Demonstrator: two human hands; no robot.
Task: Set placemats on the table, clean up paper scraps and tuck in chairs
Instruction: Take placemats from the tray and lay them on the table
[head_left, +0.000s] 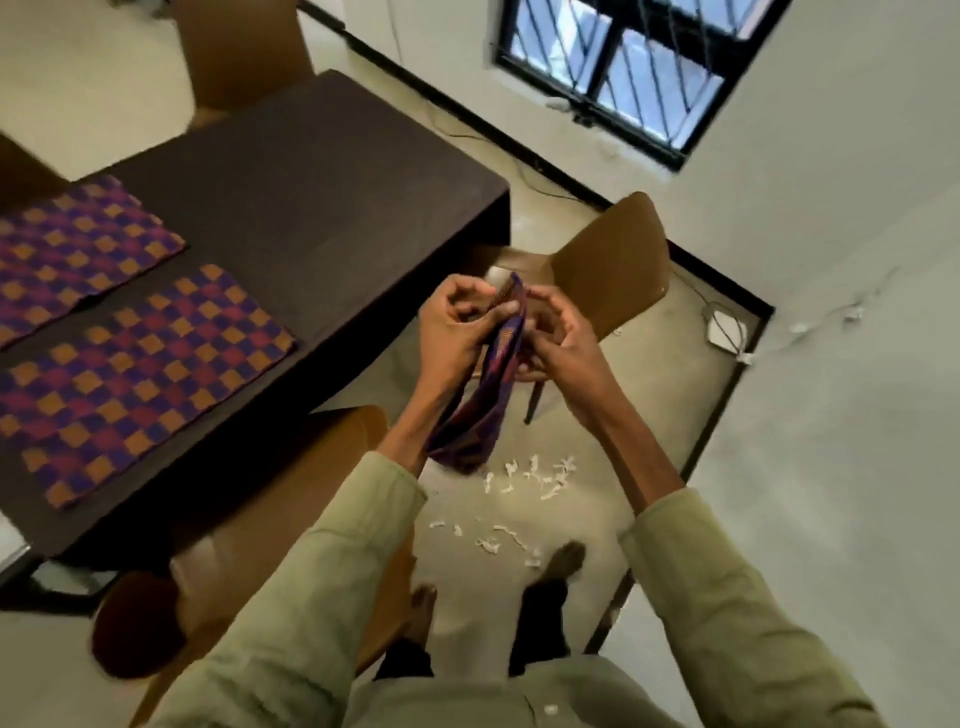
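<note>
Two purple and orange checked placemats lie flat on the dark table (322, 171): one nearer me (140, 374), one further left (67, 249). In front of my chest I hold a stack of the same placemats (480, 405) edge-on, hanging down. My left hand (457, 332) grips its upper edge, thumb on top. My right hand (561, 338) pinches the same edge from the right, fingers curled. Below my hands, white paper scraps (524, 483) lie scattered on the floor by my feet.
A brown chair (613, 260) stands pulled out at the table's right end. Another chair (291, 519) is close against my left side, and a third (244, 57) at the far end. A white cable and adapter (724, 332) lie by the wall.
</note>
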